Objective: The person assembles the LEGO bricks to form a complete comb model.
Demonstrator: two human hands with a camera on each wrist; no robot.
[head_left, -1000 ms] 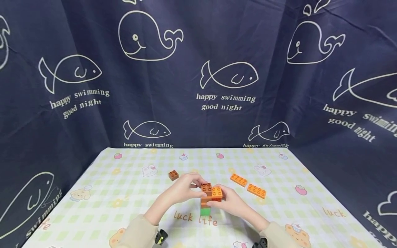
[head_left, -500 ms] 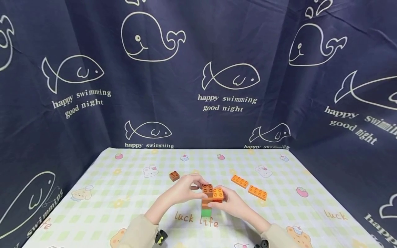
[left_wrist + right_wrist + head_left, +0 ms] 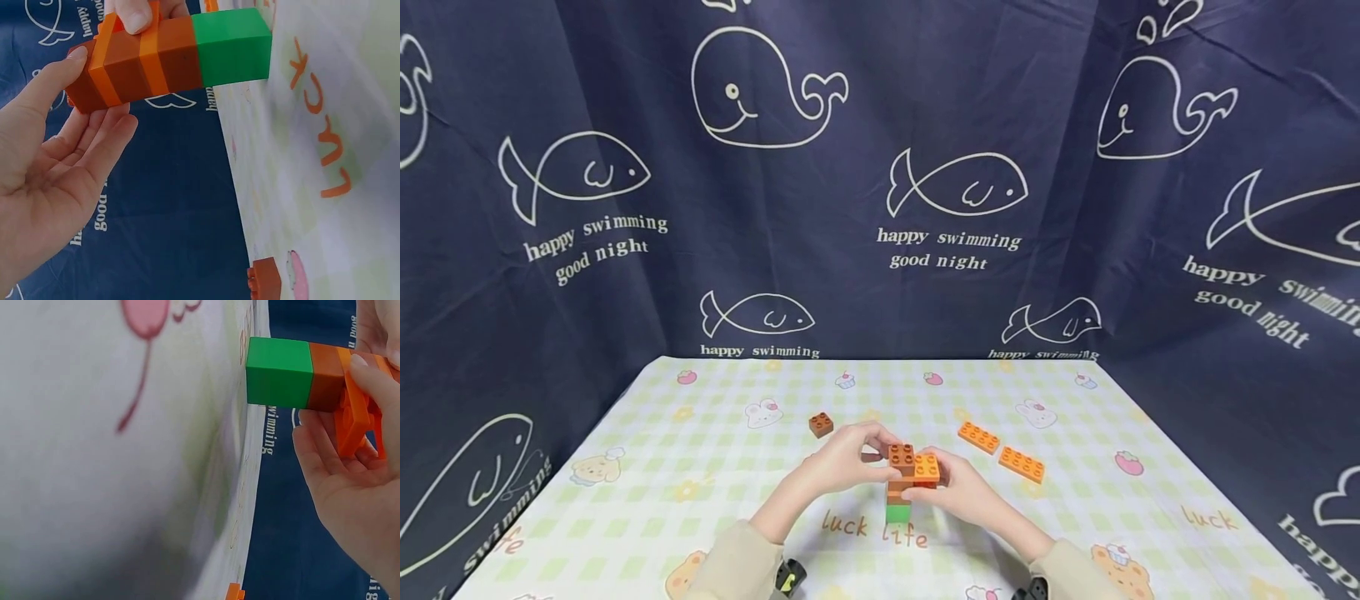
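Observation:
A tower of toy building bricks stands near the middle of the table: a green brick (image 3: 898, 512) at the bottom, then brown bricks alternating with thin orange plates. My left hand (image 3: 846, 457) pinches the top brown brick (image 3: 901, 456) between thumb and fingers; its fingers spread under that side in the left wrist view. On the other side, my right hand (image 3: 958, 490) grips the tower partway up, thumb across the front near the lower orange plate (image 3: 154, 56). The upper orange plate (image 3: 927, 467) juts out toward the right hand. Right fingers behind the tower are partly hidden.
A loose brown brick (image 3: 821, 424) lies beyond the left hand. Two orange plates, one farther back (image 3: 978, 436) and one nearer (image 3: 1022, 464), lie beyond the right hand. The checked cloth (image 3: 700, 533) covers the table, with a dark blue curtain (image 3: 850, 267) behind it.

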